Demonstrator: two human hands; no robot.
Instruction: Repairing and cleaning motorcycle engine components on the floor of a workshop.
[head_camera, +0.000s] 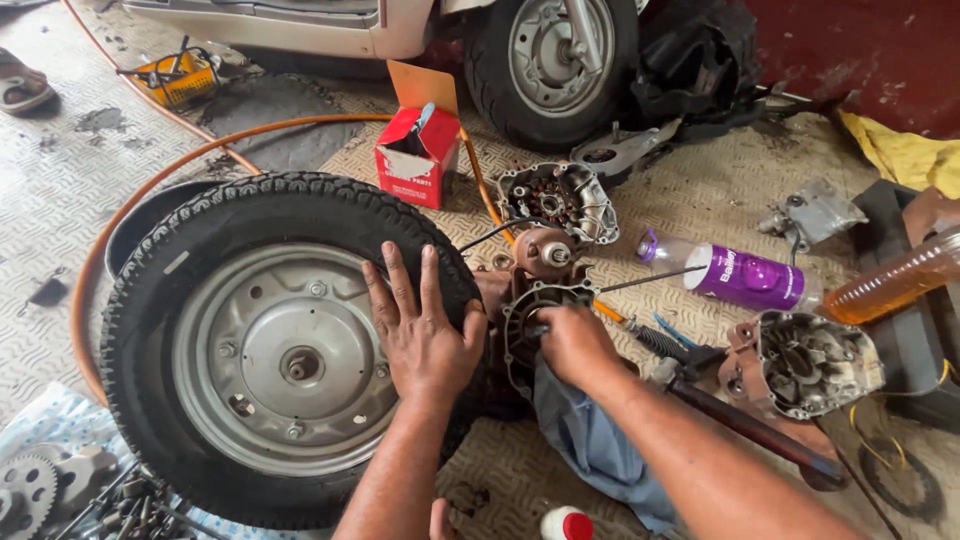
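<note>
Left hand (425, 335) lies flat, fingers spread, on the sidewall of the scooter wheel (285, 350), which rests on the patterned floor (700, 200). Right hand (572, 345), grip closed, works inside the round engine casing (530, 315) just right of the tyre; what it holds cannot be told. Purple bottle (745, 277) and red box (417, 155) lie nearby.

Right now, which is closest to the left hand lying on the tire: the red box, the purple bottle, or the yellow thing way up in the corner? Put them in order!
Measured from the left hand in the head view:
1. Red box, straight beyond the tire.
2. Purple bottle, off to the right, lying on its side.
3. Yellow thing, far up on the left, by the orange hose.
</note>
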